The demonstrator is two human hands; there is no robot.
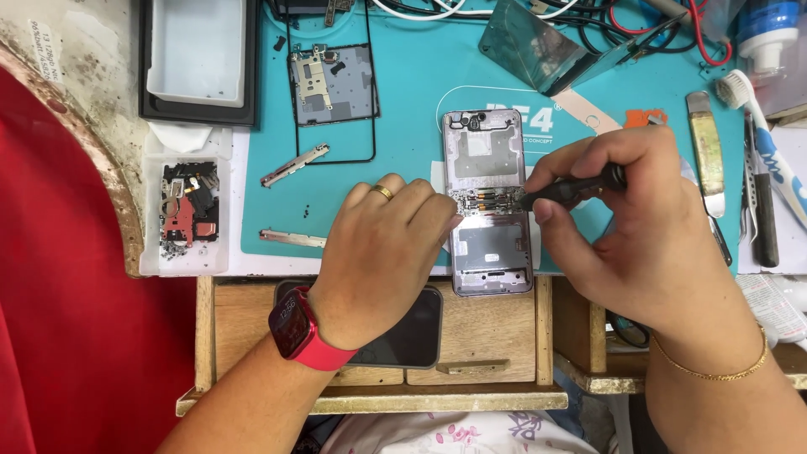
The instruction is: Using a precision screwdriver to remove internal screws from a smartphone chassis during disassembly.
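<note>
An opened foldable phone (492,202) with its back off lies on a teal work mat (403,126). My left hand (382,252), with a gold ring and a red smartwatch on the wrist, rests on the phone's left edge and steadies it. My right hand (639,227) grips a black screwdriver (576,187) whose tip touches the hinge area in the phone's middle. A thin gold bracelet circles the right wrist.
A removed inner frame with a metal plate (332,84) lies at upper left. A clear tray (187,214) of small parts stands left of the mat. Two metal strips (294,166) lie on the mat. A toothbrush (761,126), tweezers and blades lie at right. A dark phone (412,336) sits below.
</note>
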